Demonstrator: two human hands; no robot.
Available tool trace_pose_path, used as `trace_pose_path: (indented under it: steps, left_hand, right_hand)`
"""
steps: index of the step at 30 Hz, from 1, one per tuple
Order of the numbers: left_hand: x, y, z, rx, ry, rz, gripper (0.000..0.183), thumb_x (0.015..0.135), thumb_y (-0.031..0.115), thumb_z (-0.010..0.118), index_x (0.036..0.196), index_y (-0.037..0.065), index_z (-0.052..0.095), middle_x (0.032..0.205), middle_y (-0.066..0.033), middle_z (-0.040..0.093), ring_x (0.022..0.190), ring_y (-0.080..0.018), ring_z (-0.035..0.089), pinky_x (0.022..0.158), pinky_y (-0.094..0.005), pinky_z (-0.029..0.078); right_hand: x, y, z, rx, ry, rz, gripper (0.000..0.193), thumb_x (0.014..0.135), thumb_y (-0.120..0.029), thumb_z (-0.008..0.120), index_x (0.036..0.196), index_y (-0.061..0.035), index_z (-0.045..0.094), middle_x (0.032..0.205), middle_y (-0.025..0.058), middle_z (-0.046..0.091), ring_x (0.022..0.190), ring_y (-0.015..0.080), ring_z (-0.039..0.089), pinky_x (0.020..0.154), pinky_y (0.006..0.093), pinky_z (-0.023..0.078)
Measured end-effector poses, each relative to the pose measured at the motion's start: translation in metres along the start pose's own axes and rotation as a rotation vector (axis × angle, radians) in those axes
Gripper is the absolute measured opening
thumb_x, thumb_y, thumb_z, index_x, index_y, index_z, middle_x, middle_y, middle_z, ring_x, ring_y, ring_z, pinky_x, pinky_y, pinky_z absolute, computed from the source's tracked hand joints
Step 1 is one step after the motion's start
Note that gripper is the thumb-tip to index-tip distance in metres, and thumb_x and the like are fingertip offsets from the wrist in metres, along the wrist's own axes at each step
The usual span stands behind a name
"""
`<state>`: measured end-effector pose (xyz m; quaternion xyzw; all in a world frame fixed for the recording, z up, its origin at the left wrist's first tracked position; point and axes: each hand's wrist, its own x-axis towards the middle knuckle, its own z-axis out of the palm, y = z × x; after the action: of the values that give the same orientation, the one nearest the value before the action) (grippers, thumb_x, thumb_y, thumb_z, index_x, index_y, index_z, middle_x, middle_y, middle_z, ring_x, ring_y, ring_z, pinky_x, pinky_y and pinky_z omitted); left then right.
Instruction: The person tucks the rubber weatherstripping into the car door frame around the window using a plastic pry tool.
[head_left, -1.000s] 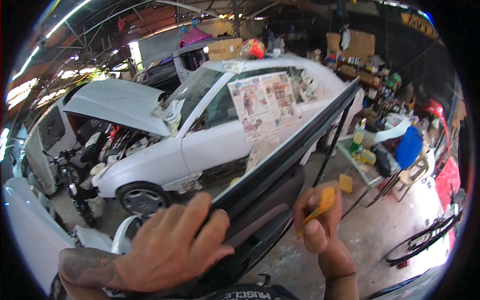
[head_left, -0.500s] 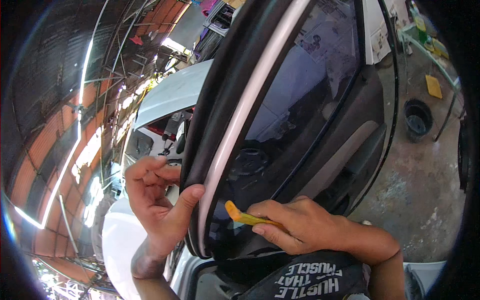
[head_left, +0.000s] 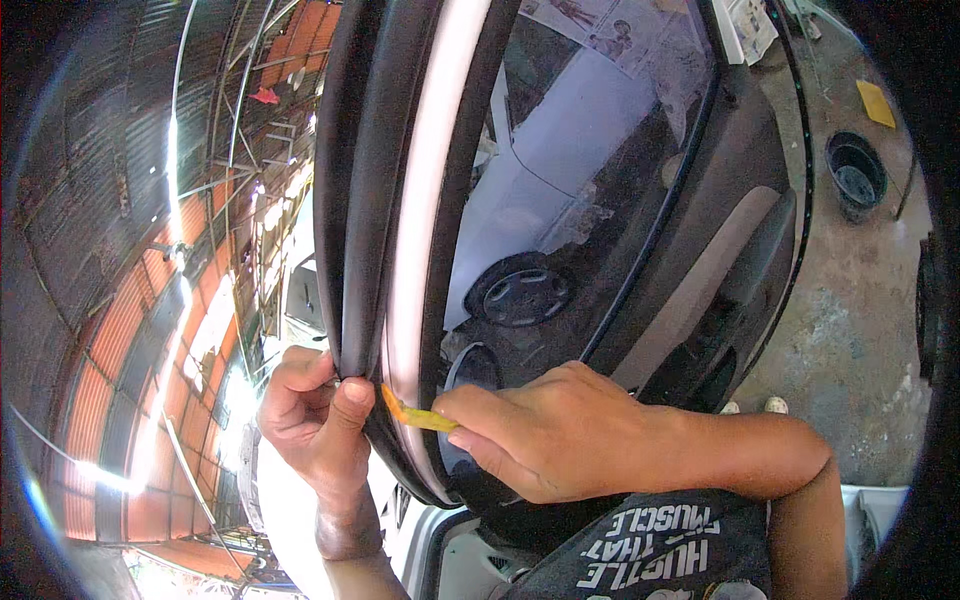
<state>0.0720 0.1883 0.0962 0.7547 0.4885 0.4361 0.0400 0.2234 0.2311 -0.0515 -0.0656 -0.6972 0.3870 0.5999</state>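
Observation:
A car door stands upright before me, with a dark window (head_left: pixel 560 190) and a pale painted frame strip (head_left: pixel 425 170). Along the frame's left side runs a black rubber seal (head_left: pixel 365 200). My left hand (head_left: pixel 325 425) pinches the seal's edge near its lower end, the thumb on the near side and the curled fingers partly hidden. In my right hand (head_left: pixel 545 430) is a yellow plastic pry tool (head_left: pixel 428 419), held between thumb and fingers. Its bent orange tip touches the border between seal and frame strip, close beside my left thumb.
The door's dark inner panel (head_left: pixel 700 260) extends to the right. On the concrete floor (head_left: pixel 830 330) beyond it are a black bucket (head_left: pixel 856 175) and a yellow flat piece (head_left: pixel 876 103). Corrugated walls and roof sheets fill the left side.
My right hand has brought the pry tool left, from over the window to the seal's edge. My left fingers have closed in on the seal. The view has shifted, moving the door frame left.

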Motion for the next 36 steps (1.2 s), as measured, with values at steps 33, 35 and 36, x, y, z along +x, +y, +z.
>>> trace_pose_path:
  steps: [33, 35, 36]
  left_hand:
    - [0.03, 0.043, 0.035, 0.757, -0.164, 0.179, 0.037, 0.072, 0.014, 0.086, 0.093, -0.001, 0.06, 0.06, -0.0058, 0.056, 0.054, -0.009, 0.051, 0.052, -0.0222, 0.041]
    - [0.041, 0.039, 0.016, 0.669, -0.233, 0.132, 0.034, 0.074, 0.013, 0.084, 0.092, -0.002, 0.06, 0.06, -0.0049, 0.056, 0.055, -0.0082, 0.051, 0.052, -0.0219, 0.04]
    - [0.046, 0.038, 0.009, 0.569, -0.298, 0.08, 0.031, 0.076, 0.012, 0.083, 0.091, -0.002, 0.059, 0.061, -0.0039, 0.056, 0.056, -0.0073, 0.05, 0.053, -0.0216, 0.04]
  right_hand:
    - [0.01, -0.034, -0.02, -0.21, 0.019, 0.05, 0.016, 0.092, -0.013, 0.056, 0.093, 0.0031, 0.052, 0.05, 0.0193, 0.054, 0.042, 0.0393, 0.057, 0.042, 0.05, 0.046]
    - [0.012, -0.039, -0.023, -0.203, 0.012, 0.075, 0.017, 0.093, -0.014, 0.055, 0.093, 0.0033, 0.051, 0.051, 0.0197, 0.054, 0.043, 0.0395, 0.057, 0.042, 0.0503, 0.046]
    - [0.014, -0.043, -0.025, -0.195, -0.078, 0.123, 0.02, 0.091, -0.012, 0.053, 0.097, 0.0071, 0.052, 0.058, 0.0223, 0.059, 0.051, 0.0405, 0.062, 0.049, 0.0501, 0.051]
